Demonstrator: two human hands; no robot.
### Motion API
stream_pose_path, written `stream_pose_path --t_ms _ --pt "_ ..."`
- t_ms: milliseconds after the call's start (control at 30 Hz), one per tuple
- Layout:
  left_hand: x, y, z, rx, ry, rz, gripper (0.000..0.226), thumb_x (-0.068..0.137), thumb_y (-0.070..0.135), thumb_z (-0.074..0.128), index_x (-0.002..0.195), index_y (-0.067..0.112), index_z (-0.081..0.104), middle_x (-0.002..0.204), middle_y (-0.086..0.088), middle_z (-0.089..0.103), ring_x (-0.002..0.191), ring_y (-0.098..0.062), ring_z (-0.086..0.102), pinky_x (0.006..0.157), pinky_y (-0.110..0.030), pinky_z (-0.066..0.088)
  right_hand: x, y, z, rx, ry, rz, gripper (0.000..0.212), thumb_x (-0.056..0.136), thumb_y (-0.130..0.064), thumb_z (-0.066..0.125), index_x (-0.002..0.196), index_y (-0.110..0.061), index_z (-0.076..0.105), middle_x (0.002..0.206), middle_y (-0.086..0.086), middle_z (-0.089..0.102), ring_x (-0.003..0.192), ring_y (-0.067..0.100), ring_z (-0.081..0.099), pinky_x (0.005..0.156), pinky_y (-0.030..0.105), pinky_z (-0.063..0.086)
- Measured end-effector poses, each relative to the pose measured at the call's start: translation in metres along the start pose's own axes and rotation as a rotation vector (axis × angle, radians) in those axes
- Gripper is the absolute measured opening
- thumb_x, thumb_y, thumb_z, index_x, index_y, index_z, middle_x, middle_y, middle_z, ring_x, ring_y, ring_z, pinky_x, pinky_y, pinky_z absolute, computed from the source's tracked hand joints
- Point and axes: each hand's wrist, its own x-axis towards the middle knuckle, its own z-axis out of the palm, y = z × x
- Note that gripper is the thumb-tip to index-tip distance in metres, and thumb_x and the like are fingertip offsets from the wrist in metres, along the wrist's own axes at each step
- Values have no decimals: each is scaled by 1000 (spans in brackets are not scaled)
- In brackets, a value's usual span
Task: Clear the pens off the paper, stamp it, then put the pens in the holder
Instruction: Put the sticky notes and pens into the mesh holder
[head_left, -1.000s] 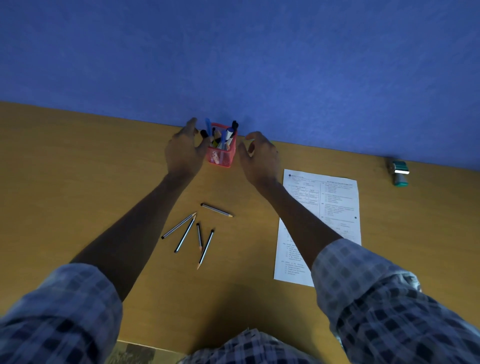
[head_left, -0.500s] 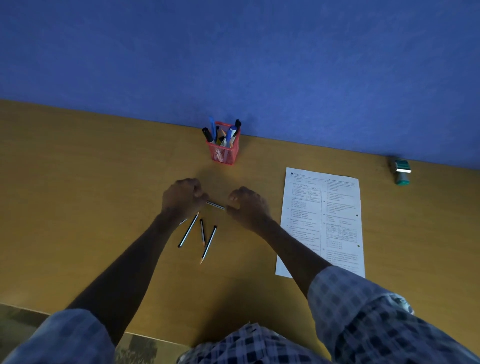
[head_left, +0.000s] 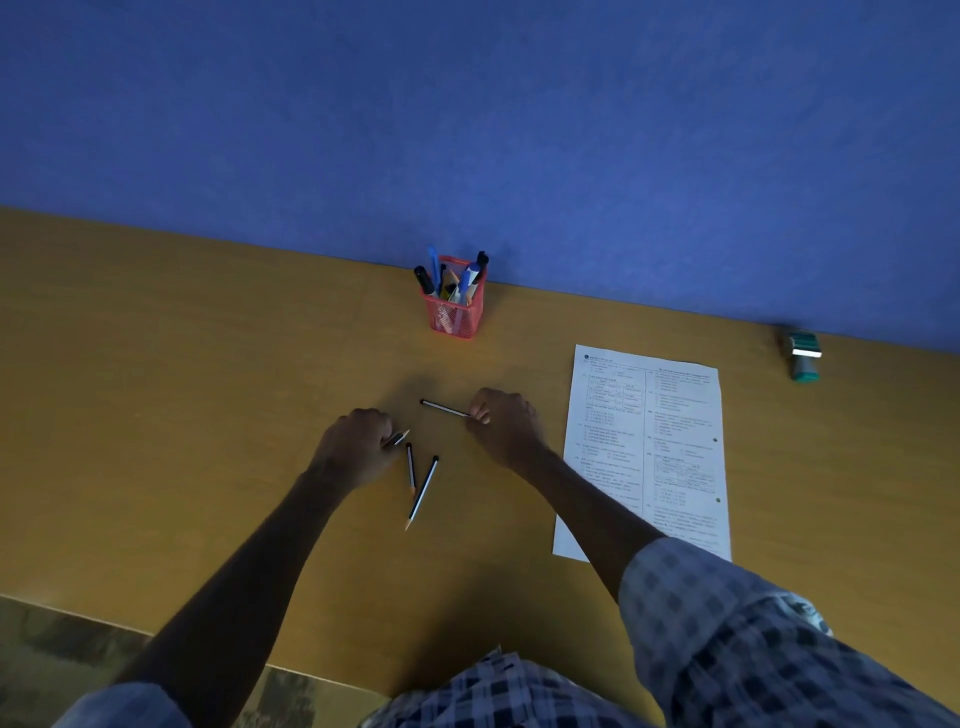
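Observation:
My left hand (head_left: 356, 441) is closed around two dark pencils whose tips (head_left: 400, 437) poke out to its right. My right hand (head_left: 504, 421) pinches one end of another dark pencil (head_left: 444, 409), which points left just above the desk. Two more pencils (head_left: 410, 467) (head_left: 423, 491) lie loose on the desk between my hands. A red mesh holder (head_left: 456, 317) stands against the wall, packed with several pens and markers. The printed paper (head_left: 649, 452) lies flat to the right with nothing on it. A green stamp (head_left: 804, 356) sits at the far right by the wall.
The wooden desk (head_left: 182, 389) runs along a blue wall (head_left: 467, 130). Its front edge shows at the lower left, with patterned floor (head_left: 62, 654) beyond. My checked sleeves fill the bottom of the view.
Both hands came back from the holder down to the loose pencils. The left hand has closed on two pencils and the right has taken hold of the upper one.

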Motion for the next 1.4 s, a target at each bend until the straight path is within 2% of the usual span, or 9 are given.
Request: stream_pose_path --t_ms 133,400,567,667,767,867,1000,1267,1400 --pt "-3 7 0 81 17 -5 14 83 20 64 86 6 65 90 -14 68 85 -35 64 66 -34 45 5 -1 -8 200 36 45 9 83 -17 71 89 -12 72 92 3 75 83 16 69 81 35 57" --pt "2 18 0 175 92 12 14 90 11 58 98 5 68 96 -18 68 90 -38 65 74 -41 51 17 -13 -37 361 153 -36 8 84 -12 70 90 -10 74 89 1 76 75 4 67 71 10 49" --pt "14 21 -14 -18 175 24 13 89 5 55 86 -3 65 87 -23 67 86 -42 62 71 -43 47 33 -24 -65 379 293 -106 9 88 -16 67 94 -14 74 87 -8 72 75 -3 64 69 3 46" --pt "26 26 -35 -239 281 5 22 84 3 60 63 -3 57 63 -25 58 62 -40 56 58 -40 44 44 -30 -84 393 396 -128 9 87 -17 67 93 -16 74 84 -11 71 75 -4 64 68 3 45" --pt "40 37 -66 -445 417 63 25 88 8 64 65 0 65 58 -13 57 53 -24 51 54 -28 38 54 -36 -102 347 480 -150 10 87 -19 66 93 -16 74 85 -7 74 76 1 66 71 12 49" --pt "57 56 -99 -626 555 177 13 90 8 64 89 -1 73 81 -11 71 74 -18 64 69 -22 48 64 -40 -112 273 517 -193 12 88 -17 63 92 -12 73 88 -1 75 78 8 68 74 25 56" --pt "89 81 -129 -788 691 238 16 89 12 65 96 -1 71 89 -1 68 84 -9 64 81 -17 51 76 -47 -115 135 500 -240 16 91 -14 57 92 -9 72 90 3 75 79 16 68 74 38 58" --pt "136 105 -111 -756 744 356 15 92 7 59 99 -4 66 95 -15 69 86 -11 64 81 -13 53 99 -58 -108 -123 358 -257 21 94 -15 49 97 -9 69 98 7 72 87 26 66 76 42 55" --pt "142 101 -97 -677 736 353 16 94 11 56 100 -1 65 91 -13 71 81 -14 66 76 -15 53 103 -61 -108 -160 335 -256 23 96 -15 48 100 -8 69 99 7 73 87 23 67 78 41 56"
